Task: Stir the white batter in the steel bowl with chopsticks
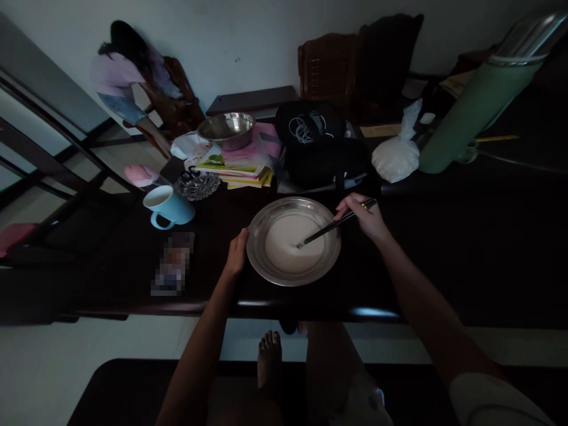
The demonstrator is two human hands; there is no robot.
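A metal bowl [293, 281] stands on the dark table, with a milky white liquid [290, 236] inside it. My left hand [237, 251] grips the bowl's left rim, its fingers partly hidden by the bowl. In my right hand [361, 216], closed above the right rim, is a pair of black chopsticks [326, 229]. Their tips dip into the liquid near the bowl's middle, where the surface is slightly disturbed.
Left of the bowl are a light blue mug [171, 206], a blurred-out flat object [174, 263] and a glass ashtray [197, 184]. Behind lie books [244, 173], another metal bowl [228, 133], a black bag [319, 157], a bag of white powder [394, 160] and a green thermos [479, 109]. A person [124, 77] sits farther back.
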